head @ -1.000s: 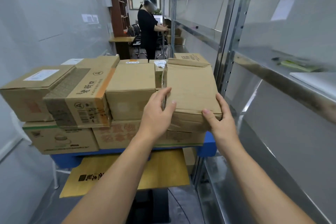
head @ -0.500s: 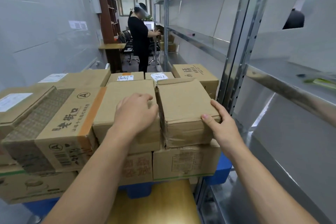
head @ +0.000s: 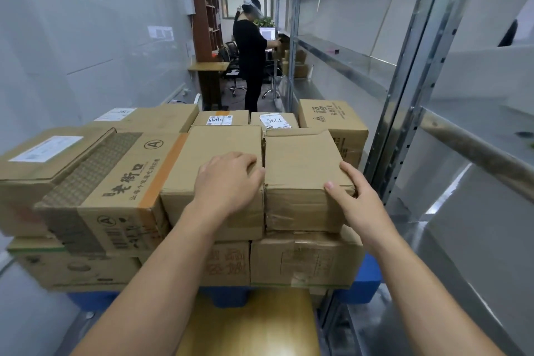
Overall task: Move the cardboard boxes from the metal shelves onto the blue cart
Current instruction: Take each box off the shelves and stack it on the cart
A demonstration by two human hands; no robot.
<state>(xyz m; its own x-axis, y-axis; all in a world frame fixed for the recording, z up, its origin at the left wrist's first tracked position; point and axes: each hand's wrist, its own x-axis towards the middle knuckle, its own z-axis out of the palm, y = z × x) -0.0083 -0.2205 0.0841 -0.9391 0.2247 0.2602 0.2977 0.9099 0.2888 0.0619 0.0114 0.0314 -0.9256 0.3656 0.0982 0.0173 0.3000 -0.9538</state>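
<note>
A plain cardboard box point(head: 300, 162) rests on the top layer of the stack on the blue cart point(head: 362, 283), at its near right corner. My right hand point(head: 354, 201) grips that box's near right corner, thumb on top. My left hand point(head: 228, 182) lies across the seam at its left side, palm on the neighbouring plain box point(head: 219, 147), fingertips curled at the gap. Several more boxes fill the cart in two layers, among them a printed box marked A point(head: 115, 188). The metal shelves point(head: 410, 113) run along the right, mostly bare.
A person in black point(head: 251, 55) stands at the far end of the aisle by office chairs and a wooden desk point(head: 208, 68). A grey wall point(head: 86, 37) closes the left side. A wooden board point(head: 248, 324) lies below the cart's near edge.
The box has come down from a tilted, lifted position onto the stack beside the plain box. My left hand slid from its side onto the neighbouring box. The camera moved closer.
</note>
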